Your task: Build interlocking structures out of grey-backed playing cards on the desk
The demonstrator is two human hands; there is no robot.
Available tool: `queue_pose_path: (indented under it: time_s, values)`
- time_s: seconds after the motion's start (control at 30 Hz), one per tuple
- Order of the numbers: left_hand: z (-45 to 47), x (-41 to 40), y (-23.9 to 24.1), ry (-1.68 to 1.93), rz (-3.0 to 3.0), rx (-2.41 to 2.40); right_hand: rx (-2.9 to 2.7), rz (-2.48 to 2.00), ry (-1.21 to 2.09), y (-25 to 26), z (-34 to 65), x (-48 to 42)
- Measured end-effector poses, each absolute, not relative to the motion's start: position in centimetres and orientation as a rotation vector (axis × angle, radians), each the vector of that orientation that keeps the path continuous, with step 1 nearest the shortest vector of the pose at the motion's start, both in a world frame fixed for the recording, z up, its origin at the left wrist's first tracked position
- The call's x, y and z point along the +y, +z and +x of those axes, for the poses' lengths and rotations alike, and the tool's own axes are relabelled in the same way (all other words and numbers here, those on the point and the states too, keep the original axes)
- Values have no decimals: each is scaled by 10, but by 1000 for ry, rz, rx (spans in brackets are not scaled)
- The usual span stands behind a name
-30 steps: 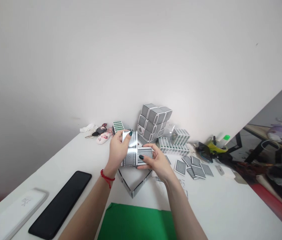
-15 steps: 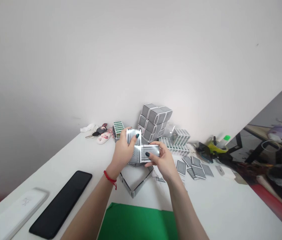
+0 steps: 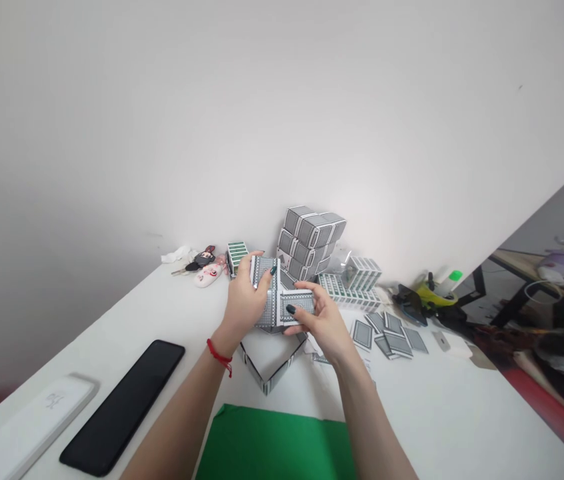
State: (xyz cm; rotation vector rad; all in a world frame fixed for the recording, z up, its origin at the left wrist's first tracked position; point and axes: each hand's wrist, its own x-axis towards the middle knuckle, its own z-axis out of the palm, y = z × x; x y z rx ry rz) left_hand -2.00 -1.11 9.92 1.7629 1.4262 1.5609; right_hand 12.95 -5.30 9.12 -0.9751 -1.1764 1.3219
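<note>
My left hand is closed on an upright, grey-backed playing card, its thumb pressed on the face turned to me. In my right hand a second grey-backed card lies sideways, pinched under the thumb. The two cards meet at right angles, the sideways one's left end against the upright one's lower right edge. Whether each is a single card or several folded together I cannot tell. Below them sits an open frame of folded cards on the table, its far side hidden by my hands.
Behind my hands stands a stack of grey card blocks. Green-striped card blocks are right of it. Loose cards lie to the right. A black phone and a white box are at left; a green sheet lies in front.
Both hands have shifted the cards very slightly left, and the cards have tilted so the bright glare on them is gone. Both grips stay the same.
</note>
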Motion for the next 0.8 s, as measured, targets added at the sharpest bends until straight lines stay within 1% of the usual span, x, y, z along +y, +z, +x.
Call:
queue_pose_path:
  time_s: [0.4,0.6,0.8]
  values:
    - [-18,-13,100,1653,1774,1386,-1159,-962,1301,94,125,-56]
    - [-17,-12,99,1705,1751,1348,-1132,-882,1402,94,132,-54]
    - [-17,-12,99,1699,1726,1321,-1140,-903,1328,95,125,-57]
